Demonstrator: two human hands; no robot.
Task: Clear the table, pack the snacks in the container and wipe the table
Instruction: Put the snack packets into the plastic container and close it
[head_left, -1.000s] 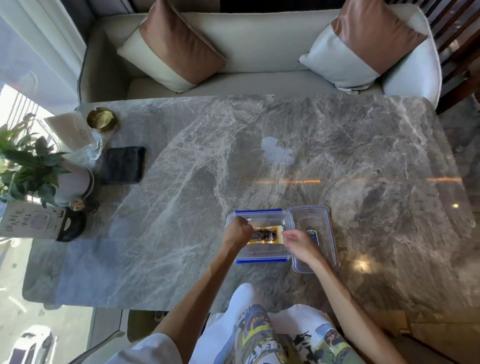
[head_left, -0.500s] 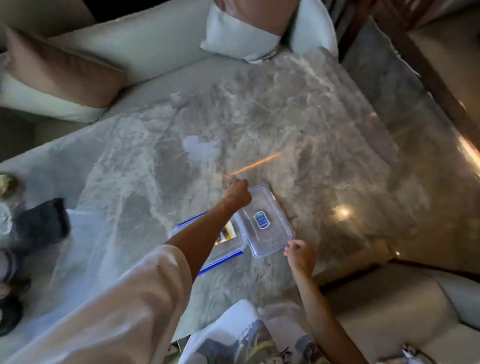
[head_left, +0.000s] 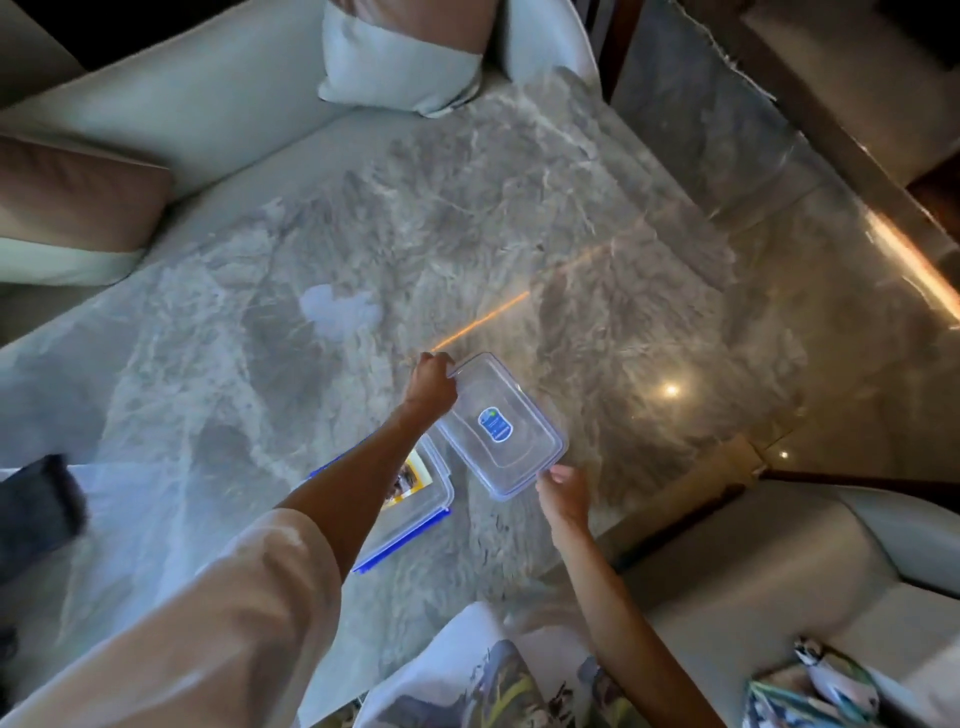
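1. the left hand (head_left: 429, 383) gripped the far corner of the clear lid (head_left: 500, 426); half a second before it was only a fist resting at that corner.
2. the right hand (head_left: 563, 496) had moved up from the table edge and pinched the lid's near corner with its fingers closed on the rim.
3. the lid, flat on the table (head_left: 597, 218) earlier, now looked held between both hands, just right of the container (head_left: 413, 512). whether it was clear of the marble i could not tell.
4. the container sat in the same spot, open, partly hidden under the left forearm, with the yellow snack (head_left: 408, 480) inside.
5. the dark cloth (head_left: 36, 501) stayed at the left edge.
6. the pale smear (head_left: 340, 312) stayed on the marble beyond the hands.
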